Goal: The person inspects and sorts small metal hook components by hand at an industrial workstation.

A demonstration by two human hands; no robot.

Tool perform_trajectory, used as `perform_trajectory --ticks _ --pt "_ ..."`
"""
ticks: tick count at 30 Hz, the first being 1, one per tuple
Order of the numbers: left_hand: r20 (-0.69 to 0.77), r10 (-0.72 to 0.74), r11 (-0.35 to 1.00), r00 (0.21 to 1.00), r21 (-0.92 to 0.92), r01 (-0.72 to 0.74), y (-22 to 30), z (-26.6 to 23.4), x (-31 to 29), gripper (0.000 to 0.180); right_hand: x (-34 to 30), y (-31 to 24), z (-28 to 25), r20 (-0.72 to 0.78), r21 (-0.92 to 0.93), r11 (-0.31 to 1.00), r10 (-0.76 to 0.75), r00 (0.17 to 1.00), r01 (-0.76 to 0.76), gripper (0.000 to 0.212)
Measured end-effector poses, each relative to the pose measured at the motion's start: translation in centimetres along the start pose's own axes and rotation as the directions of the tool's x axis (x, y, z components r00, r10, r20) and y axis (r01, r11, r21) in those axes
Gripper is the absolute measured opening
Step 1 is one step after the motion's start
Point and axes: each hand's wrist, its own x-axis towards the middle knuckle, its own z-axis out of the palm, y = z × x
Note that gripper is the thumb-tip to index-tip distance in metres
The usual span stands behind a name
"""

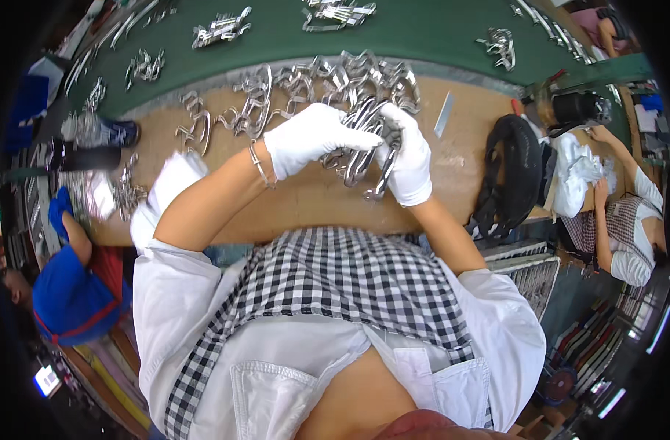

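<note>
Between my two white-gloved hands is a bundle of shiny, curved metal pieces point(358, 167), handle-like in shape. My left hand point(309, 139) is closed on the bundle's left side, with the thumb laid across the pieces. On the other side my right hand point(410, 160) wraps its fingers round the same bundle; some fingertips are hidden behind the metal. Just beyond my hands, a row of similar curved metal pieces point(364, 73) lies on the brown worktable point(291, 209). More of them point(258, 99) are heaped to the left.
Past the table runs a green surface point(276, 48) bearing scattered metal clusters point(221, 29). A flat metal strip point(443, 115) and a black padded strap or bag point(512, 172) lie to the right. Co-workers sit at the left point(74, 293) and right point(625, 227), the latter beside a white plastic bag point(572, 176).
</note>
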Motion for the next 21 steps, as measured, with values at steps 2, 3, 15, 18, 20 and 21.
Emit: perform_trajectory --ticks 2,3,15,18,20,21 --pt "-0.051 -0.052 0.999 0.997 -0.012 0.052 -3.3 0.1 -1.0 0.024 -1.3 -0.8 1.2 0.045 0.061 0.998 0.014 0.999 -0.017 0.043" --pt "-0.062 -0.071 0.997 0.996 -0.030 0.069 -4.8 0.2 -1.6 0.024 -1.9 -1.0 1.7 0.069 0.098 0.994 -0.054 0.996 0.047 0.041" --pt "-0.106 0.011 0.996 0.994 -0.087 -0.020 -10.7 0.9 -3.8 0.028 -5.7 0.2 2.5 0.247 0.077 0.982 0.149 0.958 -0.172 0.052" --pt "-0.010 -0.024 0.995 1.000 -0.096 0.023 -10.4 1.0 -3.8 0.027 -5.3 0.7 2.2 0.224 -0.068 0.985 0.168 0.960 -0.157 0.054" --pt "0.042 0.042 0.983 0.998 -0.179 -0.034 -10.3 1.1 -4.0 0.024 -4.0 0.7 2.5 0.258 -0.205 0.969 -0.084 0.963 0.139 0.051" --pt "0.076 0.074 0.979 0.994 -0.194 -0.058 -11.3 0.7 -3.3 0.021 -3.6 0.3 2.1 0.379 -0.293 0.945 -0.026 0.925 0.147 0.046"
